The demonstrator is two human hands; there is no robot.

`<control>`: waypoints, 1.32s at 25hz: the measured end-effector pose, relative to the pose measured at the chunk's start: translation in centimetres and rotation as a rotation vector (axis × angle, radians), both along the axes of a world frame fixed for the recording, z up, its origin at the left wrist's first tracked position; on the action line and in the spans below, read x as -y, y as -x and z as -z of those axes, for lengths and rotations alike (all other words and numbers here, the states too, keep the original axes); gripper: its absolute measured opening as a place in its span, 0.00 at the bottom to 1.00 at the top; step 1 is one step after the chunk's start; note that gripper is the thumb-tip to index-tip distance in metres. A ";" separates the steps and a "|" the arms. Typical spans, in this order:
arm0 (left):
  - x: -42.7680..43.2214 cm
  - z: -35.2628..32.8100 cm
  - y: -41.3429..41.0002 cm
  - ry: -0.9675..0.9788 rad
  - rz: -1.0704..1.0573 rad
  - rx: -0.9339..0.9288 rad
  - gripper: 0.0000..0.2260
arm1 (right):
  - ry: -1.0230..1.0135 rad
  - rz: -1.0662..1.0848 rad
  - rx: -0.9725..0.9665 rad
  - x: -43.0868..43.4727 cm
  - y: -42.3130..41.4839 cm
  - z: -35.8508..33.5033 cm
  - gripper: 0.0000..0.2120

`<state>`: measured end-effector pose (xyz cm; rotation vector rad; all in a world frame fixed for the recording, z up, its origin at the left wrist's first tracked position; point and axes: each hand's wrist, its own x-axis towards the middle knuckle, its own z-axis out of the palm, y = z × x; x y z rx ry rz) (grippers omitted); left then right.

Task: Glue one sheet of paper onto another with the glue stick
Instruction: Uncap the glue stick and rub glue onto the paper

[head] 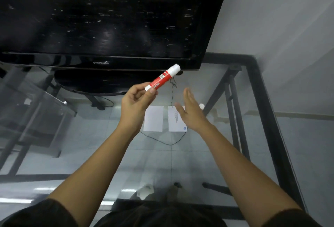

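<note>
Glass table (198,158), frame centre: two paper sheets (154,118) lie side by side. Left hand (134,103) grips the glue stick (161,79) above them. Right hand (191,111), fingers spread wide, hovers over the right sheet.

Setting: domestic room, prob. a living rm or home office. Evidence: large flat-panel TV (101,19), black gloss bezel w/ brand logo, standing on its oval base (90,84) at the far side of a glass-top table (226,154). Table frame (260,111) is black metal; tiled floor (101,118) visible thru the glass. Thin black cable (162,141) runs across the glass. Plain pale wall (280,28) at right, w/ skirting strip at floor level. No bench eqpt, shelving or shop fittings in view.
</note>
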<state>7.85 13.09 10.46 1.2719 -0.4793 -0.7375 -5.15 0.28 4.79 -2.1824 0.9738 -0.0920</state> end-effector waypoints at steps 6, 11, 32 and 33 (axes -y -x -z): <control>-1.2 2.1 -0.7 -0.054 -0.042 -0.029 0.13 | 0.231 -0.269 -0.476 0.1 1.5 7.9 0.28; -1.4 3.5 -0.1 -0.099 -0.036 -0.055 0.12 | 0.230 -0.301 -0.514 -1.1 2.9 8.6 0.29; -1.2 11.3 3.0 -0.457 0.353 0.123 0.09 | 0.071 -0.183 -0.276 -4.5 8.0 11.0 0.40; -1.8 11.5 3.0 -0.493 0.462 0.451 0.09 | 0.056 -0.174 -0.259 -4.5 8.1 10.9 0.40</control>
